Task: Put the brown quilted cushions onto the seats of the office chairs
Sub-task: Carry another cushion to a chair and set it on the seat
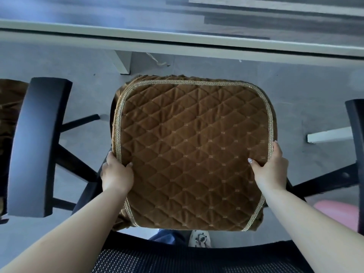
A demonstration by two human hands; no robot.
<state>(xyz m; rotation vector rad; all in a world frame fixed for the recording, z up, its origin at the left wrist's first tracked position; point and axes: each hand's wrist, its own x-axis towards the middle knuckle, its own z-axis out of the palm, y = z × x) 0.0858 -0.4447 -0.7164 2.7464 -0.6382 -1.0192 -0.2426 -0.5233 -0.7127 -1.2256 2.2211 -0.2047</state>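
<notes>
The left hand (116, 175) grips the brown quilted cushion (193, 152) at its seven o'clock edge: the thumb lies curled on the top face by the pale braided trim, and the other fingers wrap under the rim, where they are hidden. The right hand (270, 168) grips the four o'clock edge the same way, its thumb pressed into the quilting and one fingertip showing at the rim above, the rest tucked out of sight beneath. The cushion lies flat and covers the office chair's seat almost wholly, so the seat itself cannot be seen, and whether the cushion rests fully on it or is partly lifted by the hands cannot be told. A brown skirt of the same cloth hangs at the cushion's sides. The left armrest (37, 146) stands at nine o'clock, well apart from the cushion; the right armrest (356, 134) at three o'clock is cut off by the frame edge. The mesh backrest (177, 259) runs along six o'clock, only its upper part visible. A white desk (177, 42) crosses at twelve o'clock. At far nine o'clock a bit of brown cloth (9, 107) shows behind the armrest, too little to identify.
</notes>
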